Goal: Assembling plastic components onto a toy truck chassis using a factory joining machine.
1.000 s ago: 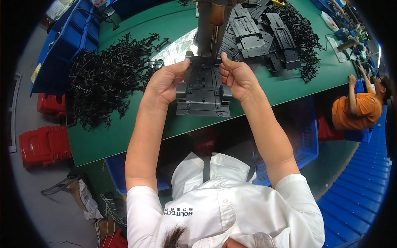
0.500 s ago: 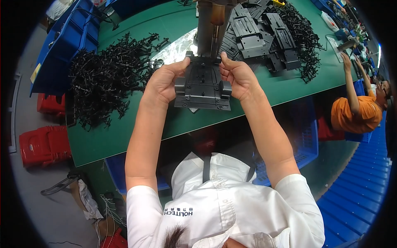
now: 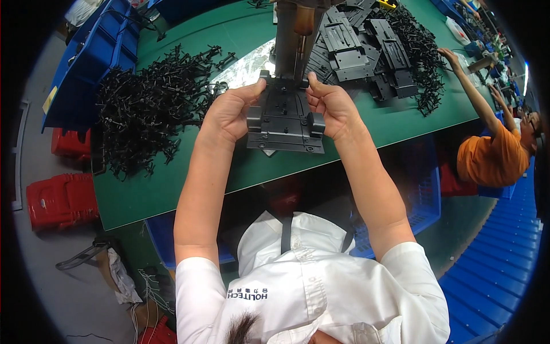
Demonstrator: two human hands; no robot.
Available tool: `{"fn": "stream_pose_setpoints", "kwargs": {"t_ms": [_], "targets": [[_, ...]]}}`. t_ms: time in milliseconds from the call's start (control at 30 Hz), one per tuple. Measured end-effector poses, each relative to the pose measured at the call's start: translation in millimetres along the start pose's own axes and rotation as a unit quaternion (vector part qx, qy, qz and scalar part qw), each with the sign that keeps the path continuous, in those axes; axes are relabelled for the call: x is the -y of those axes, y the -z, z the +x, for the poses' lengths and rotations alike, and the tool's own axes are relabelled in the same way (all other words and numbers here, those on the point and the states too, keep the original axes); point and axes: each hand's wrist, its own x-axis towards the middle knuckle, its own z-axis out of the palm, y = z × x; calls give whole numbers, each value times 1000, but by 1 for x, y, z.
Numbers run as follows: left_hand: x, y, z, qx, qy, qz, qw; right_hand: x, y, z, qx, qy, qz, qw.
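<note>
A flat, black, moulded-plastic plate (image 3: 283, 125) sits between the bare left hand (image 3: 232, 112) and bare right hand (image 3: 335, 109), fingers curled closed on its far sides, beside a grey metal column (image 3: 285, 51).

White-shirted worker in front of me: left hand (image 3: 232, 113) and right hand (image 3: 334, 110) grip a black plastic panel (image 3: 285, 124) by its sides, toward the far end. That end is right at the upright machine column (image 3: 291, 49); can't tell if they touch. Green bench (image 3: 172, 200) underneath. Heap of small black parts (image 3: 146, 109) on the left, more panels (image 3: 349, 57) piled beyond the right hand. Orange-shirted co-worker (image 3: 490, 157) far right, arm out over the bench.
</note>
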Motion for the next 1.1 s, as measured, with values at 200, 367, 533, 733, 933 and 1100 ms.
{"fn": "stream_pose_setpoints", "kwargs": {"t_ms": [200,367,533,733,933,1100], "targets": [[-1,0,-2,4,-6,11,1000,0,-2,-2,2,3,-2,1000],[0,-2,-4,5,-16,23,1000,1,-1,-5,30,8,-6,1000],[0,-2,-3,3,-18,40,999,2,-3,-8,24,13,-1,1000],[1,-3,0,-15,-15,40,999,2,-3,-8,18,16,2,1000],[1,-4,-2,-13,-1,49,999,0,-1,-5,19,10,12,1000],[11,3,-10,-33,-30,82,996,-7,5,-10,36,-7,9,999]]}}
